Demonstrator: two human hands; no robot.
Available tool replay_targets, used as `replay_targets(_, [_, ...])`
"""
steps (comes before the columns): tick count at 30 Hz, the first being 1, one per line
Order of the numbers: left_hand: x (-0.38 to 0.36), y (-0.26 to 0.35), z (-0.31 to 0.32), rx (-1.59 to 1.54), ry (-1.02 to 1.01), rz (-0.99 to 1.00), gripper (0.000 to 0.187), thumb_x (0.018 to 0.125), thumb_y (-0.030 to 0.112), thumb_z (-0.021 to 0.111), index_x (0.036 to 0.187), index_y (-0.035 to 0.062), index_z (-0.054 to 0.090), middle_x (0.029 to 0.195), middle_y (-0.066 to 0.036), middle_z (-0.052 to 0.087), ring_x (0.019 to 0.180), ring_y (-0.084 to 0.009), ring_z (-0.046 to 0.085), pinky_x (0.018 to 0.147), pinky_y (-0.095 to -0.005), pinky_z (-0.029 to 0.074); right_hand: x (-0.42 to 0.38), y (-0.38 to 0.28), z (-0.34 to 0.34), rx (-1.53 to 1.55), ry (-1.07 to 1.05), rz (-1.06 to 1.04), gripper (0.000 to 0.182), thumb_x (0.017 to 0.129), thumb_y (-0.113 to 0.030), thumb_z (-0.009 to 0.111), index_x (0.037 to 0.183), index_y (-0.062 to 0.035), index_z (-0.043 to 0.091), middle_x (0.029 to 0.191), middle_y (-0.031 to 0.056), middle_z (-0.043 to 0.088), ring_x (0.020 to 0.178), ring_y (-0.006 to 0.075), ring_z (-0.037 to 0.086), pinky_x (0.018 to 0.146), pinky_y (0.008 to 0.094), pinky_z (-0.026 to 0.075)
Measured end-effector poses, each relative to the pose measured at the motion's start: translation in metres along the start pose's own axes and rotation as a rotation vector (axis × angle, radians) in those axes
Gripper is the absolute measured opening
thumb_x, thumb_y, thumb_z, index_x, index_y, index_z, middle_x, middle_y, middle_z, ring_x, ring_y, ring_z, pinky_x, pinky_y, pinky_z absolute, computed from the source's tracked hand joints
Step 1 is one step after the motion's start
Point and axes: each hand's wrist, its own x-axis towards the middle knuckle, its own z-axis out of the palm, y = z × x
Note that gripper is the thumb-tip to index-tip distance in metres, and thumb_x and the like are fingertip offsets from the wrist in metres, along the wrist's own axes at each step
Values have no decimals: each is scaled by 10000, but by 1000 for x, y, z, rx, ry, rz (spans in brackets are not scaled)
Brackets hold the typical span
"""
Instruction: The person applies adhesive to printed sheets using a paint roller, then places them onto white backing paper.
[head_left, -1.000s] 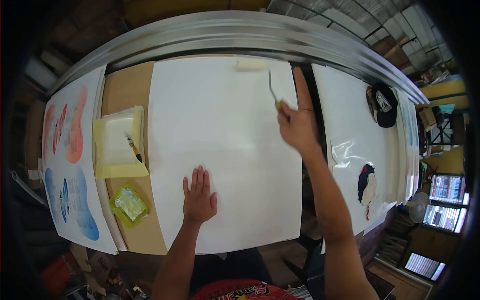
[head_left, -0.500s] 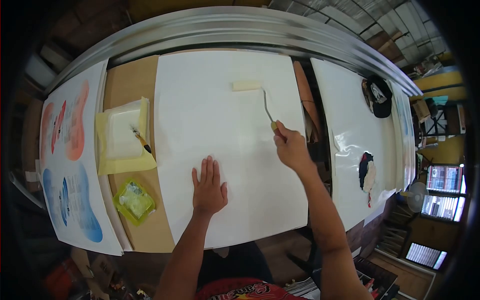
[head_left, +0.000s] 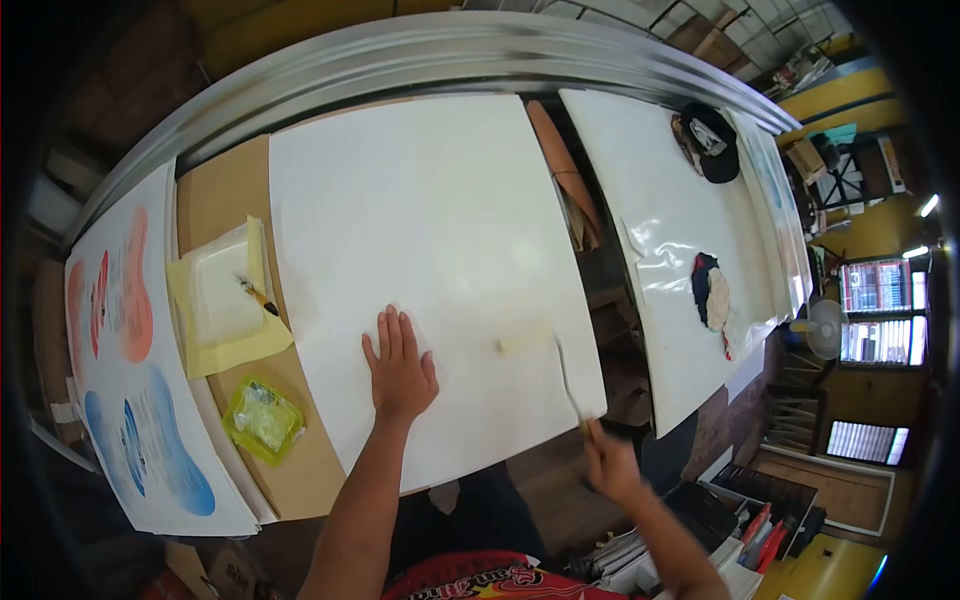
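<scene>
Right hand (head_left: pixel 612 465) grips roller (head_left: pixel 530 340) by its handle | roller (motion-blurred) has come from white sheet's (head_left: pixel 420 230) far part to its near right, putting it over that area | left hand (head_left: pixel 402 380) open, palm down on sheet | 1 brush (head_left: pixel 260 297) lies farther left

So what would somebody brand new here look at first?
Probably the big white sheet in the middle, with the left hand flat on it and the right hand gripping a blurry paint roller over its near right part. Next, maybe the red and blue blobs on the printed sheet at far left, or the bright yellow-green tray beside the white sheet.
</scene>
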Motion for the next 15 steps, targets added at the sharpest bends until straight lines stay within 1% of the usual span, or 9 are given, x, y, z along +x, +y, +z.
replay_targets(1, [3, -1, -1, -1, 2, -5, 726, 969, 272, 496, 1540, -76, 212, 1643, -234, 166, 1542, -356, 119, 1211, -605, 85, -34, 6, 17, 50, 188, -98, 506, 913, -25, 582, 1416, -8, 521, 910, 262, 675, 754, 436, 683, 680, 450, 555])
replay_targets(2, [3, 0, 0, -2, -2, -12, 725, 970, 273, 494, 1539, -76, 213, 1642, -235, 166, 1542, -358, 118, 1210, -606, 86, -45, 7, 28, 29, 218, -100, 521, 909, -27, 580, 1424, -9, 509, 868, 258, 674, 750, 436, 680, 677, 452, 552])
replay_targets(4, [1, 1, 0, 0, -19, -3, 723, 969, 272, 491, 1538, -77, 215, 1641, -237, 169, 1541, -360, 119, 1208, -608, 87, -3, -9, 32, 38, 215, -22, 526, 913, -53, 577, 1433, -23, 503, 845, 263, 670, 741, 437, 678, 673, 461, 550])
replay_targets(6, [2, 1, 2, 2, -14, -17, 723, 966, 271, 491, 1537, -79, 219, 1640, -238, 176, 1540, -363, 123, 1207, -609, 87, 89, -17, 26, -23, 210, 49, 543, 921, -116, 574, 1452, -46, 484, 803, 270, 661, 711, 436, 669, 658, 481, 544])
replay_targets(7, [1, 0, 2, 8, -7, -9, 726, 963, 272, 494, 1537, -79, 220, 1640, -238, 176, 1539, -364, 129, 1207, -609, 89, 149, -16, 21, -65, 247, 14, 549, 921, -150, 585, 1452, -55, 481, 787, 265, 656, 680, 438, 656, 636, 494, 535])
replay_targets(10, [0, 1, 3, 21, 3, -8, 736, 952, 271, 505, 1539, -74, 224, 1640, -238, 179, 1535, -367, 146, 1206, -609, 97, 331, -40, -12, -274, 520, -219, 465, 931, -138, 548, 1391, -74, 528, 874, 281, 675, 816, 462, 664, 745, 524, 537])
replay_targets(11, [0, 1, 3, 23, 2, -10, 739, 949, 270, 509, 1540, -70, 225, 1640, -236, 180, 1533, -368, 153, 1206, -610, 101, 380, -48, -32, -235, 442, -172, 411, 926, -140, 555, 1324, -42, 543, 864, 282, 672, 811, 464, 663, 737, 526, 533])
replay_targets(13, [3, -1, 2, 46, 9, -19, 743, 944, 268, 515, 1544, -61, 226, 1642, -230, 182, 1530, -372, 161, 1205, -610, 108, 406, -52, -67, -6, 380, -161, 322, 931, -134, 546, 1224, -1, 562, 831, 283, 661, 803, 460, 663, 709, 531, 524])
replay_targets(15, [4, 2, 4, 67, 8, -25, 743, 942, 266, 517, 1548, -50, 226, 1644, -222, 182, 1528, -375, 166, 1205, -609, 113, 358, -22, -77, -38, 410, -343, 281, 948, -197, 593, 1114, 20, 657, 766, 285, 631, 682, 441, 661, 584, 458, 493])
